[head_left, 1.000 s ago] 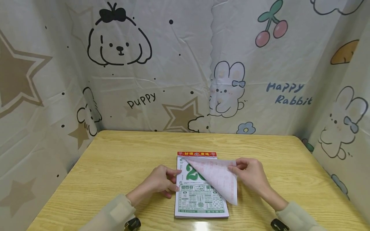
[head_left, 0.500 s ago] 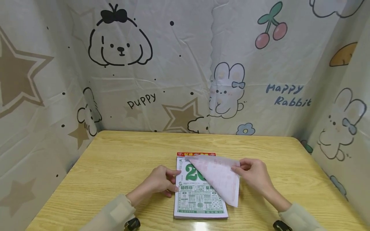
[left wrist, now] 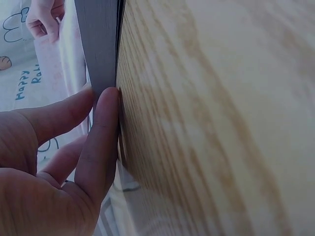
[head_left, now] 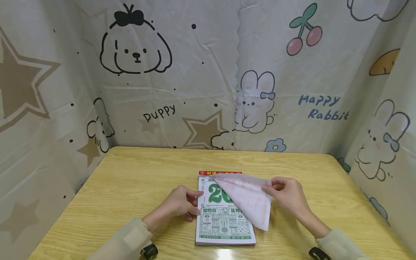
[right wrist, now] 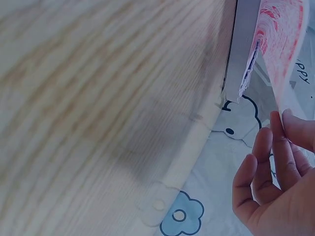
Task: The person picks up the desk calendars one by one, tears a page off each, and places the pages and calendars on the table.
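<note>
A thick tear-off calendar (head_left: 224, 225) with a red header strip (head_left: 204, 173) and green print lies flat on the table. My left hand (head_left: 182, 202) holds its left edge, thumb over the top page. In the left wrist view, a finger (left wrist: 101, 132) lies along the side of the page stack (left wrist: 101, 49), low by the table. My right hand (head_left: 289, 193) pinches the corner of the lifted top page (head_left: 250, 198) between thumb and fingers. That page is folded diagonally to the right, its pink-marked underside showing, and it covers part of the green number. In the right wrist view, the page (right wrist: 283, 49) curves up from the stack.
The calendar rests on a wood-grain table (head_left: 139, 173). Behind and on both sides hangs a pale curtain (head_left: 195, 72) printed with cartoon animals and stars. A black band (head_left: 148, 251) sits by the left sleeve, and another black band (head_left: 319, 253) by the right.
My right hand has shifted slightly right, drawing the page corner with it. The fold's upper end has moved right, and more of the green number shows. The left hand stays on the calendar's edge.
</note>
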`<state>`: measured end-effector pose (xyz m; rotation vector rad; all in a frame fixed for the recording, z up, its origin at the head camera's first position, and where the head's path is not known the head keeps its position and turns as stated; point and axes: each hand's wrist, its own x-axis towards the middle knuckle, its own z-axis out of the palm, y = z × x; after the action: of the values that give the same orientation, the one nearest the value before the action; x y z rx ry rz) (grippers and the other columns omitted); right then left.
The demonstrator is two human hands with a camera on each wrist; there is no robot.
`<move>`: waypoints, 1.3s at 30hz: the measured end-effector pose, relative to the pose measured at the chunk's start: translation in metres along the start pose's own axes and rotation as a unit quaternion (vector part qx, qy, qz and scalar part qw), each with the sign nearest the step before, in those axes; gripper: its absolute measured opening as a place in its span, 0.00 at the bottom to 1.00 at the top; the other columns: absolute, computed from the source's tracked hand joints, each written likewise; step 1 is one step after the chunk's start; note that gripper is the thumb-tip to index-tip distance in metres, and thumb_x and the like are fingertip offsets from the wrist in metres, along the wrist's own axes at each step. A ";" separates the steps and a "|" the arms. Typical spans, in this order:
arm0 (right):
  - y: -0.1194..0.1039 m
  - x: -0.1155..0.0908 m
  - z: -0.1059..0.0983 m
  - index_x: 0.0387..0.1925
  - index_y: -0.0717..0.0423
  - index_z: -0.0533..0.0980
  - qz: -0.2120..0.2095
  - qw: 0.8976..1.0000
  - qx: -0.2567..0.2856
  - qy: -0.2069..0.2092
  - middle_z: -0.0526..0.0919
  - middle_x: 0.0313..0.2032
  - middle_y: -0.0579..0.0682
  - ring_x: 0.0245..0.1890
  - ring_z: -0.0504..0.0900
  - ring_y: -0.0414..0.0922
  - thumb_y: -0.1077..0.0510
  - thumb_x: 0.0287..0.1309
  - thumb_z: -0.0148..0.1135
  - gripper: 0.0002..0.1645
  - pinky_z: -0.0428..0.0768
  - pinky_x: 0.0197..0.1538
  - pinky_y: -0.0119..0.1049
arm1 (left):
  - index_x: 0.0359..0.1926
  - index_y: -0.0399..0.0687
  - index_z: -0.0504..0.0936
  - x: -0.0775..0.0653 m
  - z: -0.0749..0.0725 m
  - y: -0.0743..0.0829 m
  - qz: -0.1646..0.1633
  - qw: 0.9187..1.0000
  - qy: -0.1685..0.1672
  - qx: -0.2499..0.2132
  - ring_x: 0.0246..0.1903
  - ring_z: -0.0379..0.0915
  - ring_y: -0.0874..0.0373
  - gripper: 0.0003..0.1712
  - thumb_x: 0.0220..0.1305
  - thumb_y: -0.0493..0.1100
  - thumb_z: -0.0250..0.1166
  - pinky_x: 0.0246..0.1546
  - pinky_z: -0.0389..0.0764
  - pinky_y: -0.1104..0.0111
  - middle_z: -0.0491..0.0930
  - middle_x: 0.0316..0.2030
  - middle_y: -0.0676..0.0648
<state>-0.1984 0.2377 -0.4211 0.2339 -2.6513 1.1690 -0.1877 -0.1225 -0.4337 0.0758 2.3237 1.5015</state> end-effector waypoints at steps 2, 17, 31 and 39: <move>0.001 -0.001 -0.001 0.34 0.62 0.87 -0.001 1.000 0.002 0.001 0.89 0.28 0.49 0.28 0.85 0.42 0.63 0.58 0.79 0.07 0.82 0.26 0.30 | 0.64 0.42 0.84 0.000 0.000 0.000 0.000 1.000 0.000 0.001 0.24 0.79 0.55 0.38 0.49 0.25 0.81 0.24 0.91 0.61 0.77 0.34 0.40; 0.002 -0.001 -0.004 0.35 0.63 0.87 0.009 1.000 0.002 0.000 0.89 0.29 0.50 0.29 0.86 0.42 0.62 0.59 0.78 0.07 0.83 0.27 0.29 | 0.64 0.42 0.84 -0.001 0.001 -0.001 0.002 1.000 -0.003 -0.009 0.26 0.80 0.54 0.39 0.49 0.24 0.81 0.25 0.91 0.61 0.78 0.35 0.40; 0.008 0.001 -0.010 0.34 0.61 0.87 -0.004 1.000 -0.002 0.006 0.90 0.30 0.49 0.28 0.86 0.42 0.63 0.60 0.77 0.04 0.82 0.26 0.30 | 0.65 0.41 0.84 -0.001 0.002 -0.001 0.004 1.000 -0.005 -0.016 0.24 0.80 0.55 0.39 0.50 0.24 0.80 0.25 0.91 0.60 0.77 0.35 0.40; 0.011 0.000 -0.018 0.34 0.61 0.87 0.003 1.000 -0.002 0.018 0.90 0.30 0.50 0.28 0.86 0.42 0.63 0.60 0.78 0.06 0.83 0.26 0.29 | 0.65 0.43 0.83 0.000 0.001 -0.002 -0.003 1.000 -0.002 -0.017 0.26 0.80 0.53 0.39 0.50 0.24 0.80 0.26 0.91 0.60 0.77 0.36 0.40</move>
<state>-0.1989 0.2582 -0.4173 0.2026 -2.6244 1.1599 -0.1865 -0.1224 -0.4360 0.0634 2.2923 1.5374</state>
